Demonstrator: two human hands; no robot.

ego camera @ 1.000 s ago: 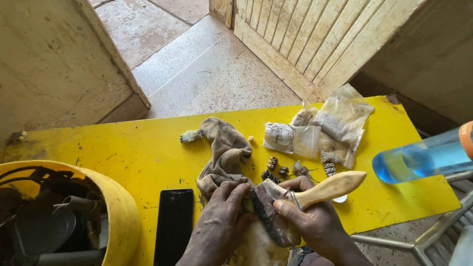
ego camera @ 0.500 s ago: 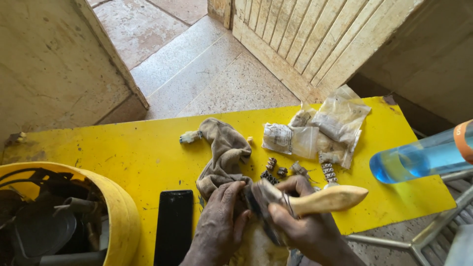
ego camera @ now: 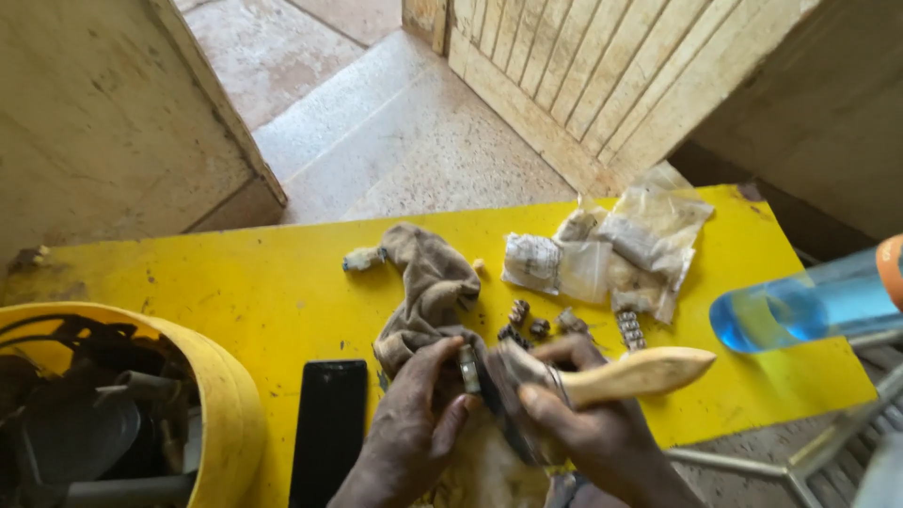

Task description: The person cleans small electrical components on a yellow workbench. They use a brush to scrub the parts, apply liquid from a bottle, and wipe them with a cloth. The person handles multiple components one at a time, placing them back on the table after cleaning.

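- Left hand (ego camera: 414, 428): thumb and fingers pinched around a small metal ring-shaped part (ego camera: 467, 367), held just above the near edge of the yellow table (ego camera: 235, 282).
- Right hand (ego camera: 593, 428): fingers curled tight around a pale wooden-handled brush (ego camera: 630, 374); the handle points right, the head end meets the metal part between the two hands. Bristles hidden by the fingers.
- Grey-brown rag (ego camera: 428, 282) lies crumpled just beyond the left hand, its near end touching or under the fingers; cannot tell which.
- Small dark metal pieces (ego camera: 527, 320) are scattered on the table between the rag and the hands.
- Clear plastic bags (ego camera: 630, 245) with wrapped contents lie at the far right of the table.
- Black phone (ego camera: 329, 428) lies flat, left of the left hand.
- Yellow bucket (ego camera: 221, 395) at lower left holds dark parts.
- Blue-tinted plastic bottle (ego camera: 809, 306) juts in from the right edge.
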